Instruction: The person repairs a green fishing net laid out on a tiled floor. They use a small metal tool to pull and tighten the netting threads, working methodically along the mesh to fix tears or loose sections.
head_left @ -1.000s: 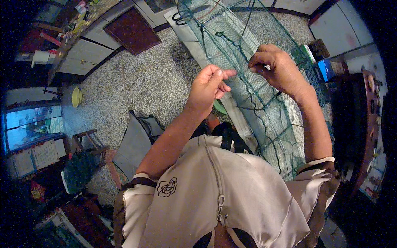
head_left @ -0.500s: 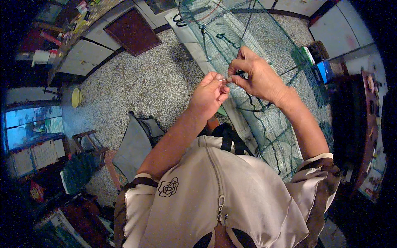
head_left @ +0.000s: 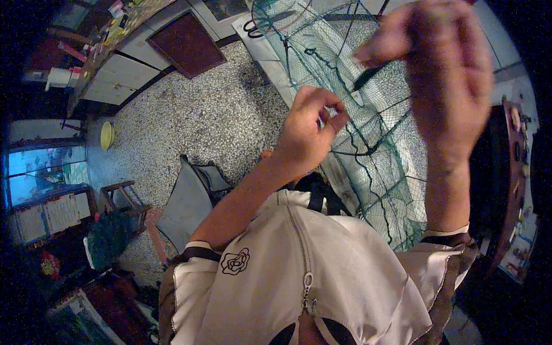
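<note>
A green mesh net [head_left: 379, 172] with dark cords lies stretched along a long pale board [head_left: 259, 52] at my right. Over its near edge, my left hand [head_left: 313, 126] has its fingers curled into a pinch; what is between them is too small to make out. My right hand [head_left: 434, 63] is raised high over the net, toward the upper right, and smeared by motion, so its grip is unclear. A dark, narrow shape shows below its fingers. Black-handled scissors [head_left: 250, 29] rest at the board's far end.
A grey folded chair or cloth [head_left: 187, 201] is beside my legs. A wooden stool [head_left: 123, 198] and a yellow basin [head_left: 107, 135] stand to the left on the speckled floor. A brown mat [head_left: 187, 43] lies by pale cabinets [head_left: 115, 77]. A dark wooden cabinet [head_left: 509, 172] is at the right.
My hands met over the net half a second ago. Since then my right hand has swung up and to the right, and my left hand has shifted slightly right.
</note>
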Demonstrator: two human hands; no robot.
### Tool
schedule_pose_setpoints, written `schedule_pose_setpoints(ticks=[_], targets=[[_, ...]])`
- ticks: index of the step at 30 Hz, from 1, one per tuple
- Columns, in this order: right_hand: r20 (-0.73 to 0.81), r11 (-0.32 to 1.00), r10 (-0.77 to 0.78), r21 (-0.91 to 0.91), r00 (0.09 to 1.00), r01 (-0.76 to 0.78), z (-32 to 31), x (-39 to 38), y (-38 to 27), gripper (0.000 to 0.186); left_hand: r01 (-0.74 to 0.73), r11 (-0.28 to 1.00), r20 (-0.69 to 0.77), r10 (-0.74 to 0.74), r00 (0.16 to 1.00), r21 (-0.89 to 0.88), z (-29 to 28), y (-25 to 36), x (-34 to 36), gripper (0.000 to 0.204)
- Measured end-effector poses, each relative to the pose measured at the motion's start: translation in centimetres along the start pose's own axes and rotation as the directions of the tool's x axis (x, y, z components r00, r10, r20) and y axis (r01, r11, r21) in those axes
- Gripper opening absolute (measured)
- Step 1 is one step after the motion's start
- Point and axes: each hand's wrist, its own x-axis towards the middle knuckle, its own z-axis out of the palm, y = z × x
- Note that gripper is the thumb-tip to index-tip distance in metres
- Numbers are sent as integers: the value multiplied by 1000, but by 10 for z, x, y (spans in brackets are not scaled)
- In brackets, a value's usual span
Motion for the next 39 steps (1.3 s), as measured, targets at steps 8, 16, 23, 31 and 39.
schedule_pose_setpoints(ticks=[8, 16, 23, 31, 39], targets=[[-85, 974, -51, -226, 995, 31, -80, -21, -35, 32, 98, 894, 3, -107, 994, -437, -14, -10, 19, 14], [40, 859, 84, -510, 996, -52, -47, -13, 12, 14, 280, 665, 100, -296, 950, -693, -24, -31, 18, 11], [328, 449, 303, -877, 895, 169, -55, -34, 67, 10, 331, 547, 170, -325, 930, -769, -17, -42, 13, 8], [286, 420, 349, -899, 893, 123, -54, -37, 89, 8, 350, 536, 159, -371, 915, -768, -10, -41, 10, 10], [273, 610, 312, -792, 910, 29, -46, -35, 100, 12, 380, 431, 203, -402, 893, -819, -7, -50, 11, 7]])
